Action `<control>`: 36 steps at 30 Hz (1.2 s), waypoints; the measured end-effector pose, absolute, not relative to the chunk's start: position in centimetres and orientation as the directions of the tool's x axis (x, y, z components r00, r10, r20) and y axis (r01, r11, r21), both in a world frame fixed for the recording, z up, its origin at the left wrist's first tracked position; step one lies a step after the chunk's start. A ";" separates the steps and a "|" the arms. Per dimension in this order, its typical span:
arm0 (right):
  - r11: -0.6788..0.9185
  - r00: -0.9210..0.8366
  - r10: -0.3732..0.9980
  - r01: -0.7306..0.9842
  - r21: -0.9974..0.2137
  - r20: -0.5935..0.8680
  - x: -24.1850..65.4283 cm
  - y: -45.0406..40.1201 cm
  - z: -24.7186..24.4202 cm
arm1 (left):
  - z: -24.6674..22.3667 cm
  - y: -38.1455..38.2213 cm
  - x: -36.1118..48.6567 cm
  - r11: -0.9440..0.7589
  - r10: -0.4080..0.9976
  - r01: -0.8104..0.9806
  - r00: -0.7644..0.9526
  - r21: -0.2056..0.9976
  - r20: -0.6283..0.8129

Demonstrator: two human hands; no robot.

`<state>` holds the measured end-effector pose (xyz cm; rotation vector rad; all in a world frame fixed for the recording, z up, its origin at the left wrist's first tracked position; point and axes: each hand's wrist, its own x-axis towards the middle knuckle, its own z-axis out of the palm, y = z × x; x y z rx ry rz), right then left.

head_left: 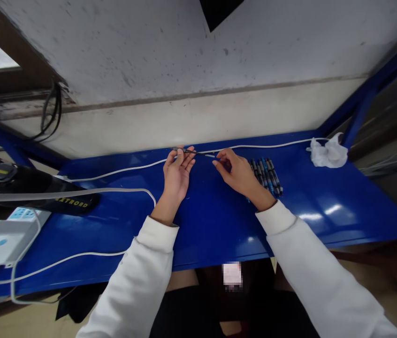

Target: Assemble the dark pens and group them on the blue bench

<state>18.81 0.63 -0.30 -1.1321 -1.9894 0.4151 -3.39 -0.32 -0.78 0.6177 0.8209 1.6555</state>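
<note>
My left hand [178,176] is turned palm up, with the thumb pressing a thin dark pen refill [202,153] against the fingers. The refill points right and has a paler end; a greyish piece shows at its other end, by my fingertips. Close to the pale end is my right hand [235,171], its thumb and forefinger curved towards it with a small gap between their tips. Whether anything tiny lies there is too small to tell. Beside and partly behind my right hand, several dark and blue pens [267,176] lie in a row on the blue table [216,216].
A white cable [121,170] runs along the back of the table. At the left are a black case [75,199] with yellow lettering and a white power strip [11,234] with cords. A crumpled white plastic bag [328,151] lies at the back right, before the wall [198,115].
</note>
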 end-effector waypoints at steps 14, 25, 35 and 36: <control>0.628 -0.435 0.774 0.443 -0.639 0.459 18.8 0.8 -0.1 | -0.7 -1.0 -1.6 -0.189 0.979 -0.478 -0.155 0.858 0.130; 0.605 -0.435 0.790 0.444 -0.661 0.431 18.8 0.7 -0.1 | -0.7 -0.9 -2.0 -0.232 0.966 -0.512 -0.222 0.827 0.133; 0.586 -0.428 0.806 0.477 -0.656 0.409 18.9 0.5 0.0 | -0.6 -1.0 -1.9 -0.254 0.957 -0.493 -0.254 0.832 0.141; 0.585 -0.430 0.806 0.476 -0.657 0.406 18.9 0.5 0.0 | -0.6 -1.0 -1.9 -0.253 0.958 -0.495 -0.250 0.831 0.143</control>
